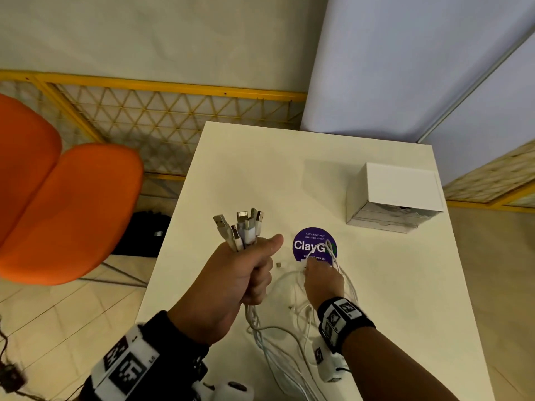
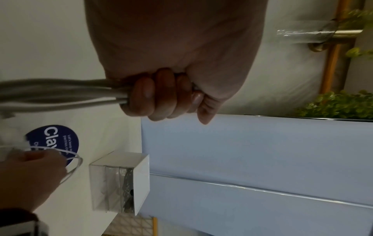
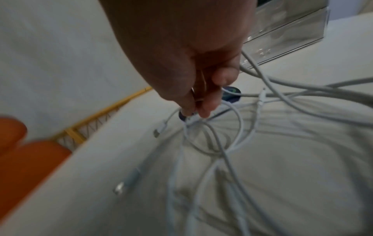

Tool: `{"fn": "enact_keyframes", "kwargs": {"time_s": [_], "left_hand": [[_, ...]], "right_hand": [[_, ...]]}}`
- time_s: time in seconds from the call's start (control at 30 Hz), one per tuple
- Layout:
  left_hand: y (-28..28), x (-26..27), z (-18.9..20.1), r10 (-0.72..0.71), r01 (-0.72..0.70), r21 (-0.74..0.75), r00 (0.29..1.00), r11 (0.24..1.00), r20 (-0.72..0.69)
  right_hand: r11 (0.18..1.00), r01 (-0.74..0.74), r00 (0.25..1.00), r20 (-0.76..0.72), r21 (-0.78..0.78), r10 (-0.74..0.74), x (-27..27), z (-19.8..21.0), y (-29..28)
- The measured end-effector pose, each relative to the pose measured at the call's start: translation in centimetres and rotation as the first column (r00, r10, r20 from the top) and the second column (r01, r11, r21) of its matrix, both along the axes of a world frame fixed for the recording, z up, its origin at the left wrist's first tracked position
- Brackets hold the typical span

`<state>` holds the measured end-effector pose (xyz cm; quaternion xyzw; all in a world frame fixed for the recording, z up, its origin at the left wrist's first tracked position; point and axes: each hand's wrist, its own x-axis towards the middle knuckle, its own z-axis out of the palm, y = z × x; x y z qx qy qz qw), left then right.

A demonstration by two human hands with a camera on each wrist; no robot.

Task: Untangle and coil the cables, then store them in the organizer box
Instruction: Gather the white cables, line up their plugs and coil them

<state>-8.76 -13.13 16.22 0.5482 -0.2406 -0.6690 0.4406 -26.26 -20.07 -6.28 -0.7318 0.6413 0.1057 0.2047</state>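
My left hand (image 1: 254,273) grips a bundle of white cables (image 1: 241,230) in a fist above the table, their USB plugs sticking up out of it. In the left wrist view the fingers (image 2: 153,97) wrap round the cords (image 2: 60,92). The loose lengths hang down into a tangle (image 1: 286,337) on the white table (image 1: 405,285). My right hand (image 1: 321,276) reaches down into the tangle by the purple sticker, and its fingertips (image 3: 203,110) pinch a cable end (image 3: 193,119). The organizer box (image 1: 396,195), white with clear drawers, stands at the far right.
A round purple sticker (image 1: 309,241) lies on the table between my hands and the box. Two loose plugs (image 3: 156,133) lie on the table to the left of the tangle. An orange chair (image 1: 58,204) stands left of the table, a blue partition (image 1: 405,68) behind it.
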Motion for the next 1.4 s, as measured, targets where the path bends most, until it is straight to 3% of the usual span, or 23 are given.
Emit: {"fn": "enact_keyframes", "kwargs": {"time_s": [0.1, 0.2, 0.33, 0.47, 0.63, 0.77, 0.97, 1.07, 1.2, 1.3, 1.33, 1.4], "left_hand": [[-1.0, -0.4, -1.1, 0.034, -0.034, 0.020, 0.999, 0.999, -0.033], [-2.0, -1.0, -2.0, 0.063, -0.061, 0.044, 0.997, 0.997, -0.041], [-3.0, -1.8, -2.8, 0.089, -0.084, 0.070, 0.994, 0.994, -0.062], [-3.5, -2.9, -2.9, 0.101, -0.093, 0.125, 0.993, 0.988, -0.061], [-3.3, -4.8, -2.7, 0.026, -0.021, 0.083, 0.998, 0.996, -0.061], [-2.2, -6.1, -1.9, -0.104, 0.104, -0.007, 0.994, 0.995, 0.037], [-1.4, -7.5, -0.7, -0.096, 0.094, 0.025, 0.990, 0.995, 0.101], [-0.8, -7.7, -0.4, -0.035, 0.038, -0.010, 0.978, 0.999, 0.203], [0.4, -6.9, 1.1, 0.043, -0.017, -0.144, 0.982, 0.989, 0.182], [1.1, -5.8, 2.2, 0.059, 0.011, -0.211, 0.944, 0.977, 0.323], [1.4, -5.7, 2.7, 0.084, -0.006, -0.251, 0.950, 0.968, 0.301], [2.0, -5.6, 4.1, 0.104, -0.071, -0.306, 0.990, 0.950, 0.093]], "right_hand": [[0.968, 0.240, 0.922, 0.296, 0.077, -0.252, -0.8, 1.3, -0.1], [0.890, 0.372, 0.714, 0.531, 0.263, -0.456, -2.1, 3.5, -0.1], [0.796, 0.323, 0.455, 0.654, 0.512, -0.605, -3.4, 8.3, 0.4], [0.802, 0.221, 0.332, 0.731, 0.555, -0.597, -4.4, 13.2, 1.7], [0.871, 0.117, 0.326, 0.810, 0.477, -0.487, -3.7, 17.8, 3.7], [0.929, 0.086, 0.336, 0.867, 0.360, -0.367, -3.0, 20.6, 5.1], [0.953, 0.078, 0.395, 0.868, 0.293, -0.299, -3.3, 22.0, 7.0], [0.971, 0.060, 0.431, 0.871, 0.233, -0.235, -3.6, 21.6, 7.6], [0.987, -0.001, 0.506, 0.851, 0.160, -0.138, -5.0, 19.4, 8.3], [0.992, -0.020, 0.548, 0.832, 0.122, -0.091, -6.3, 16.4, 8.4], [0.993, -0.017, 0.558, 0.825, 0.119, -0.089, -6.7, 15.1, 8.3], [0.988, 0.009, 0.552, 0.824, 0.151, -0.131, -7.4, 12.2, 8.0]]}}
